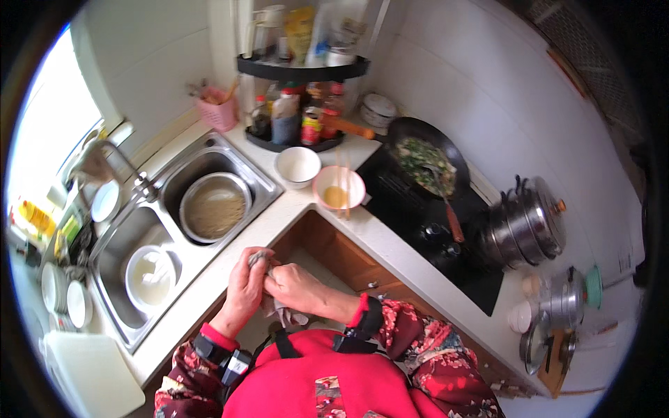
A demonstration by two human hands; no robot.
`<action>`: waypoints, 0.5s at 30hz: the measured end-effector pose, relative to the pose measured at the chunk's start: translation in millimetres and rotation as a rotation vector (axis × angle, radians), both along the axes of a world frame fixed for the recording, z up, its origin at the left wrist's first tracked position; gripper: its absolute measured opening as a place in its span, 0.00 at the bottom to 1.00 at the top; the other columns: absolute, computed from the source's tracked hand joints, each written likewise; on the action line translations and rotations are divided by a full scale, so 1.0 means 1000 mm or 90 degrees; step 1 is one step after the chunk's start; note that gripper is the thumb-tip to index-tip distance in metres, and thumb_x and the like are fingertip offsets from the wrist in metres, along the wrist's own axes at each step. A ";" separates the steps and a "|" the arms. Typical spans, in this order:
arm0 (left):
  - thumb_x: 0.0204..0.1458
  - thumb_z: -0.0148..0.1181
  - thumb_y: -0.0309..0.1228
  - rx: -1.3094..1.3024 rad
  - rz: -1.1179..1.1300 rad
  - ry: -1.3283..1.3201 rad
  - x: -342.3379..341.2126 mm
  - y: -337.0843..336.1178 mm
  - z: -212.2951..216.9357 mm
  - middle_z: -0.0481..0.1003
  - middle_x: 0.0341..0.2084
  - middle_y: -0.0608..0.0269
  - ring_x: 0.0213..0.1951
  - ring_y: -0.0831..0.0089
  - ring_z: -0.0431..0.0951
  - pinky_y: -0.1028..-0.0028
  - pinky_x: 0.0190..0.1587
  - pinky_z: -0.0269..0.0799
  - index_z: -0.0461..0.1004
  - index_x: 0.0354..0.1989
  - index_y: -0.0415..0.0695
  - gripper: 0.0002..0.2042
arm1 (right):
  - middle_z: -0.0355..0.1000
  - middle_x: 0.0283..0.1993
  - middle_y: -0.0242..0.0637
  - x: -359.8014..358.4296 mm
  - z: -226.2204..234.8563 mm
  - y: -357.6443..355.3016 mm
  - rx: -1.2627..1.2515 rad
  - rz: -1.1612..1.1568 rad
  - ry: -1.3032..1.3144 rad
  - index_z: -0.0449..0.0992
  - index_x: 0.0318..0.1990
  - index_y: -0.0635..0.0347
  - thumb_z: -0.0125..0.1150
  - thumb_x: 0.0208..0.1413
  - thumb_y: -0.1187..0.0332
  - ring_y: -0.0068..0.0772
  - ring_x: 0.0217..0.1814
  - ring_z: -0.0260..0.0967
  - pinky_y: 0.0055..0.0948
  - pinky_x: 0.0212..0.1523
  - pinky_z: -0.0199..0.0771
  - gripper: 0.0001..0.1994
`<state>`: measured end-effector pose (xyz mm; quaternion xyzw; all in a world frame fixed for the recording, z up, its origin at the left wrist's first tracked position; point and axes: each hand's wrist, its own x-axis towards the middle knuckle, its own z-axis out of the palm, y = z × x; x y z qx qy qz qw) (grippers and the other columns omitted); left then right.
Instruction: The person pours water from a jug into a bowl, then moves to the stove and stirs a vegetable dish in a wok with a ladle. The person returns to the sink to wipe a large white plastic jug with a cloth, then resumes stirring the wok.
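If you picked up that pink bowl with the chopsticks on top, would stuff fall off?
Probably. The chopsticks lie loose across the pink bowl, so tilting might slide them off. It holds yellowish liquid, which could slosh. It looks ceramic, so likely breakable.

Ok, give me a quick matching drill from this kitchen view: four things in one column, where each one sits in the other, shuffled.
1. grey cloth
2. wok of greens
3. pink bowl
4. metal basin

a. in the sink's right compartment
b. on the black hob
c. between the left hand and right hand
d. on the counter corner, chopsticks across it

Pairs: 1-c, 2-b, 3-d, 4-a
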<state>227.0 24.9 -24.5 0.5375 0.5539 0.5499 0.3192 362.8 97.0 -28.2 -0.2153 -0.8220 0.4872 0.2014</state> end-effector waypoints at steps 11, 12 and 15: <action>0.65 0.47 0.34 0.006 0.157 -0.077 -0.067 -0.058 -0.004 0.73 0.30 0.66 0.34 0.80 0.70 0.77 0.39 0.68 0.72 0.41 0.40 0.11 | 0.76 0.33 0.48 -0.046 0.029 -0.048 -0.097 0.174 -0.028 0.69 0.44 0.68 0.58 0.58 0.65 0.44 0.38 0.77 0.37 0.41 0.75 0.15; 0.66 0.47 0.35 0.002 0.162 -0.131 -0.074 -0.066 -0.006 0.73 0.31 0.69 0.35 0.82 0.69 0.79 0.40 0.68 0.72 0.42 0.40 0.12 | 0.76 0.33 0.45 -0.049 0.029 -0.050 -0.120 0.176 -0.011 0.70 0.43 0.68 0.59 0.58 0.64 0.39 0.38 0.76 0.35 0.40 0.74 0.15; 0.66 0.46 0.38 0.001 0.166 -0.351 -0.097 -0.088 -0.003 0.73 0.31 0.71 0.32 0.84 0.70 0.81 0.37 0.68 0.73 0.45 0.43 0.13 | 0.75 0.32 0.32 -0.063 0.034 -0.048 -0.210 0.176 0.017 0.75 0.40 0.67 0.60 0.61 0.60 0.18 0.37 0.70 0.24 0.37 0.72 0.15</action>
